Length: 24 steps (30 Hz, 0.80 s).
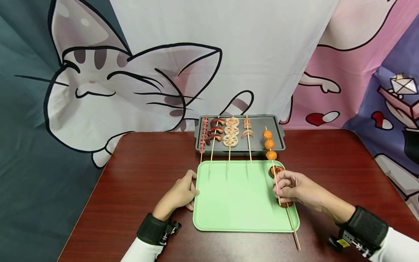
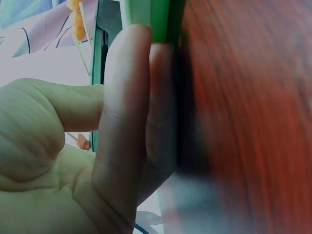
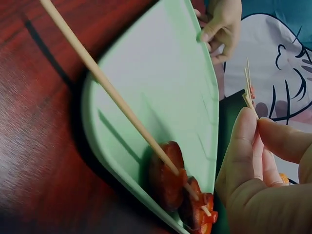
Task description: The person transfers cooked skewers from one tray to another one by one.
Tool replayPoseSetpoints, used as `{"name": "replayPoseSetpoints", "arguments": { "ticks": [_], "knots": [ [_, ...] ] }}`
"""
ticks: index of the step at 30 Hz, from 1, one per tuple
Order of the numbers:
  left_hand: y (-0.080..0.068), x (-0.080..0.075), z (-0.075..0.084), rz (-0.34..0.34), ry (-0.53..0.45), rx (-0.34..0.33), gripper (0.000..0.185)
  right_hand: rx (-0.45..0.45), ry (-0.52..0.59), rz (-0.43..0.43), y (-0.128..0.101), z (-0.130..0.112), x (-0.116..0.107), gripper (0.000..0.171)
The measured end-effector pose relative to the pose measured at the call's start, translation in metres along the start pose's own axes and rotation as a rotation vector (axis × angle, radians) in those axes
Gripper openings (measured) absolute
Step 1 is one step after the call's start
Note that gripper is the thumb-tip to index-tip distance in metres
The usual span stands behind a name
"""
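Observation:
My right hand (image 1: pixel 291 187) pinches the stick of a skewer of orange balls (image 1: pixel 269 144) between thumb and fingers. The balls overlap the right end of the grey grill pan (image 1: pixel 258 148) in the head view. Beneath that hand, a skewer with brown glazed round slices (image 3: pixel 166 175) lies along the right side of the light green tray (image 1: pixel 240 196), its stick reaching past the near edge. At the tray's left rim my left hand (image 1: pixel 180 191) grips the edge, thumb on the rim. In the left wrist view, two of its fingers (image 2: pixel 124 97) press against the tray's side.
Across the pan lie a pink-piece skewer (image 1: pixel 203 134), a skewer of dark red curled pieces (image 1: pixel 214 130), a lotus root skewer (image 1: pixel 231 131) and one with pale orange pieces (image 1: pixel 247 128). Their sticks extend over the tray's far edge. A printed curtain (image 1: pixel 262 47) hangs behind the brown table (image 1: pixel 137 160).

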<state>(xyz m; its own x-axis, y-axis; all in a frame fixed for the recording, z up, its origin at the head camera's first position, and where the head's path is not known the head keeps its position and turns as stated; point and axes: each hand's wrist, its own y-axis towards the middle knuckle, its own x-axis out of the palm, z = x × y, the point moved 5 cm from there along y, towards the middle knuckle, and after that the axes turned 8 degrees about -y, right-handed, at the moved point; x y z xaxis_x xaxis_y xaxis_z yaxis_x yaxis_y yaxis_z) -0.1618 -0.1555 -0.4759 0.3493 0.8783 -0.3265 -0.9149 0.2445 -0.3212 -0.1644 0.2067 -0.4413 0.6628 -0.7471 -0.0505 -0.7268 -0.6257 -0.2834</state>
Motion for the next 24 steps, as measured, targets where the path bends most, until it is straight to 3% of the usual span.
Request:
{"name": "replayPoseSetpoints", "arguments": {
  "ticks": [10, 19, 24],
  "knots": [
    [0.001, 0.0, -0.001, -0.001, -0.008, -0.009, 0.044, 0.018, -0.093, 0.027, -0.011, 0.007, 0.007, 0.028],
    [-0.002, 0.0, 0.003, 0.003, -0.011, -0.003, 0.042, -0.075, -0.165, 0.007, -0.018, 0.008, 0.015, 0.026],
    [-0.002, 0.0, 0.003, 0.0, -0.008, -0.004, 0.041, -0.06, -0.196, 0.037, -0.022, 0.009, 0.019, 0.023]
  ]
}}
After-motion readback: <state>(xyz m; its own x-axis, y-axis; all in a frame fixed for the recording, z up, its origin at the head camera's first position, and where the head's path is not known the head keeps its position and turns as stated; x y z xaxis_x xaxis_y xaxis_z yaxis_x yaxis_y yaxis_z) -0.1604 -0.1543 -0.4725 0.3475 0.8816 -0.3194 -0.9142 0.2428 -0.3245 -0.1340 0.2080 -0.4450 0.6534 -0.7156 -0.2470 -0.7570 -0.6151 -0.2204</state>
